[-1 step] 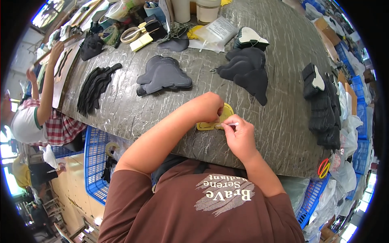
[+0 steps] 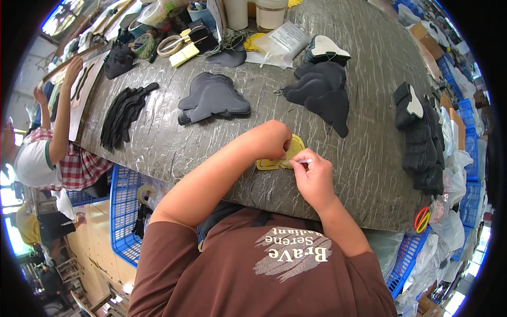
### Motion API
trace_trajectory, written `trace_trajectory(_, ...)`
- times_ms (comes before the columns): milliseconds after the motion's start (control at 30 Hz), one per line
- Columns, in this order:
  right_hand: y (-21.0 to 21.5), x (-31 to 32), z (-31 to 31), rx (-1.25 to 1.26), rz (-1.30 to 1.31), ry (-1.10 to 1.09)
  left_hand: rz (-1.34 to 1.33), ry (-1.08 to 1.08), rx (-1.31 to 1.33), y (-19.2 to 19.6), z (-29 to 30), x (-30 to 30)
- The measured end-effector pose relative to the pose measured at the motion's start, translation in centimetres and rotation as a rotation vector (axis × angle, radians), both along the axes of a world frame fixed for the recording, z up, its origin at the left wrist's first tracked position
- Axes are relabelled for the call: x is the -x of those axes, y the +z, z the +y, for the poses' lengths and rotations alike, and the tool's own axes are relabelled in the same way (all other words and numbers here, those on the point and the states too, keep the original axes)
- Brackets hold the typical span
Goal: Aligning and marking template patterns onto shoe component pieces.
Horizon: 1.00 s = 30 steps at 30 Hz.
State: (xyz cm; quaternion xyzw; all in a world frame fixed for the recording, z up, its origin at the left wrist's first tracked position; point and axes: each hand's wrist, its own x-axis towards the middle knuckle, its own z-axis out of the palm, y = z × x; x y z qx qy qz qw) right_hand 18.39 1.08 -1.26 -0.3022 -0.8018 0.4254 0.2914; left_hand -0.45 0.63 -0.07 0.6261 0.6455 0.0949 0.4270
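Note:
A flat yellow cutout (image 2: 296, 146) lies near the front edge of the grey worktable (image 2: 222, 158). My left hand (image 2: 272, 138) is curled over its left side and holds it down on the table. My right hand (image 2: 312, 178) pinches a thin white pen (image 2: 303, 161), its tip lying across the lower edge of the cutout. Most of the yellow piece is hidden under my two hands.
Dark grey cut pieces lie in stacks (image 2: 214, 98) (image 2: 323, 94). A black stack (image 2: 422, 142) sits at the right and black strips (image 2: 124, 113) at the left. Tape rolls (image 2: 170, 44), jars (image 2: 270, 12) and a plastic bag (image 2: 283, 39) crowd the back. Another person (image 2: 47, 158) works at left, beside blue crates (image 2: 124, 207).

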Motion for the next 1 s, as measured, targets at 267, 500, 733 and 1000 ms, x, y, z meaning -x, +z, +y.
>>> trace_trajectory(267, 0.6, -0.4, 0.3, -0.09, -0.024, -0.014, -0.009, -0.016, -0.045, 0.0, -0.1, -0.1)
trace_trajectory(500, 0.3, -0.8, 0.0, -0.14, -0.036, -0.049, 0.048, -0.051, -0.102, -0.5, 0.0, -0.3)
trace_trajectory(733, 0.5, -0.7, 0.2, -0.105, -0.005, -0.03, 0.033, -0.033, -0.038, -0.3, 0.1, -0.1)
trace_trajectory(1000, 0.2, -1.3, 0.4, -0.156, -0.007, -0.081, 0.117, -0.1, -0.045, -1.8, 0.2, 0.2)
